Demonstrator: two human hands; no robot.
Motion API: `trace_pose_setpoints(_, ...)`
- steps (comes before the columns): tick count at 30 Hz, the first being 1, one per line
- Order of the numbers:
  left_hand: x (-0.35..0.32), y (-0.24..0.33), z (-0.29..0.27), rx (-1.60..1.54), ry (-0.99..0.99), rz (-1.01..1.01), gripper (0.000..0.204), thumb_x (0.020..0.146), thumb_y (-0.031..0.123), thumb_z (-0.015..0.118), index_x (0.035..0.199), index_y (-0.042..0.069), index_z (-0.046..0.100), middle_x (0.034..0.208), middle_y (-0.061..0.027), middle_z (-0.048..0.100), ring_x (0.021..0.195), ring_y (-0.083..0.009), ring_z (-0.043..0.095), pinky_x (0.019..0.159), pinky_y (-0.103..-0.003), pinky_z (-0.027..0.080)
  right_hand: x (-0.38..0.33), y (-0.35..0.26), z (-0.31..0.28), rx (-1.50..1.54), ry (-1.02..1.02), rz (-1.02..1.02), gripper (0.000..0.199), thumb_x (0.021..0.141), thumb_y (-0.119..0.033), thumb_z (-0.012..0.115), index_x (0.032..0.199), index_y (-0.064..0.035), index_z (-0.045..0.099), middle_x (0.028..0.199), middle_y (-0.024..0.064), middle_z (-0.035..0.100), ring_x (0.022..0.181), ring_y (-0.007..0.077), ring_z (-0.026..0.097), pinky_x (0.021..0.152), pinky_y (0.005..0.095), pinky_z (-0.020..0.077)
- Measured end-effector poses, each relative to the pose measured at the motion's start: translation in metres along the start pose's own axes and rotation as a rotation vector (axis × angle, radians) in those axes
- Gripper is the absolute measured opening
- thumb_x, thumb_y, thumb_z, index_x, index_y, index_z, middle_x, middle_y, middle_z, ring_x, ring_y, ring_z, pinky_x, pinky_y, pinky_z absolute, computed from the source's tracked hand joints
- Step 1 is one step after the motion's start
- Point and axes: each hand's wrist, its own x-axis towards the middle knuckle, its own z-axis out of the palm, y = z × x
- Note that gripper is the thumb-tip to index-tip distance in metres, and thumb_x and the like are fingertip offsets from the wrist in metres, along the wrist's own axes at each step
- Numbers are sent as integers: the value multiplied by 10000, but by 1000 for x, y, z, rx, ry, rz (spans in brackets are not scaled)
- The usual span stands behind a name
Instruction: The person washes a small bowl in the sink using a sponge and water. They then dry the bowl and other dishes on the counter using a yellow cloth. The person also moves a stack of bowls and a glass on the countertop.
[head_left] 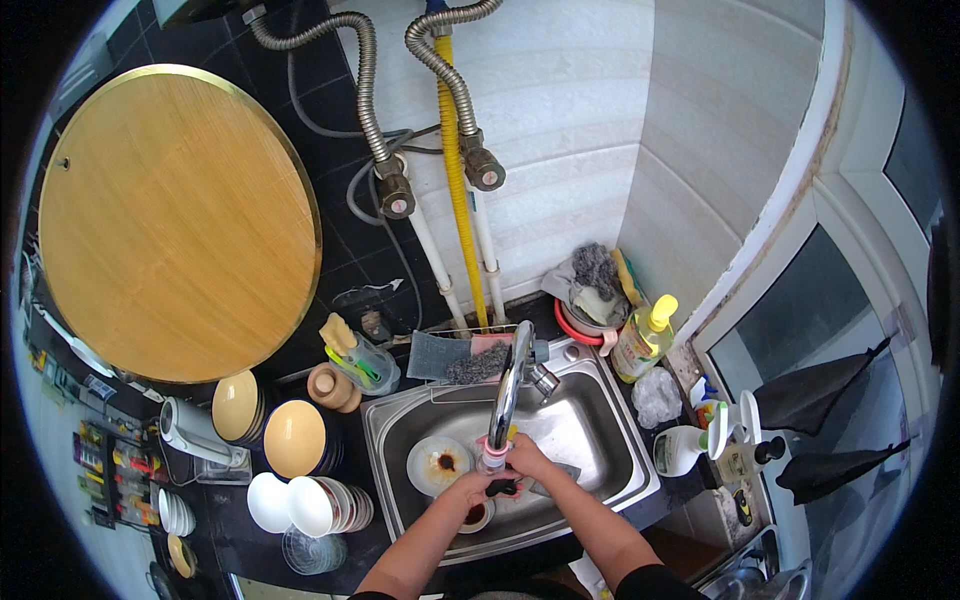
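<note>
My left hand (478, 487) and my right hand (528, 459) are close together over the steel sink (610, 470), just under the pink-tipped nozzle of the tap (512, 385). A small dark object (503, 487) shows at the fingers of my left hand, which are curled; its kind is unclear. The fingers of my right hand are bent beside the nozzle, and what they hold is hidden. To the left, a white plate (425, 462) with a brown stain lies in the sink. A small bowl (478, 518) with dark residue sits partly beneath my left wrist.
Stacked bowls (295, 440) and white dishes (312, 507) stand left of the sink. Behind it, a rack (440, 357) holds scrubbers. A yellow-capped bottle (645, 340), a plastic bag (656, 397) and a white spray bottle (682, 450) line the right side.
</note>
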Motion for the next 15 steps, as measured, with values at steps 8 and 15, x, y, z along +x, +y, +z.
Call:
trace_pose_setpoints(8,-6,-6,-3,257,226,-25,185,696,139,668,803,80,529,586,-7,476,423,-75,423,336,-193,267,13,54,15,-292,121,-353,321,744,-173,581,1008,0,526,1000,187,525,931,318,514,804,364,418)
trace_pose_setpoints(15,-25,11,-10,57,27,-281,126,740,194,576,723,105,489,526,36,374,357,-42,281,307,-180,157,-77,0,12,-587,9,-566,544,654,-47,590,1160,-24,390,1219,205,349,1103,350,390,894,395,365)
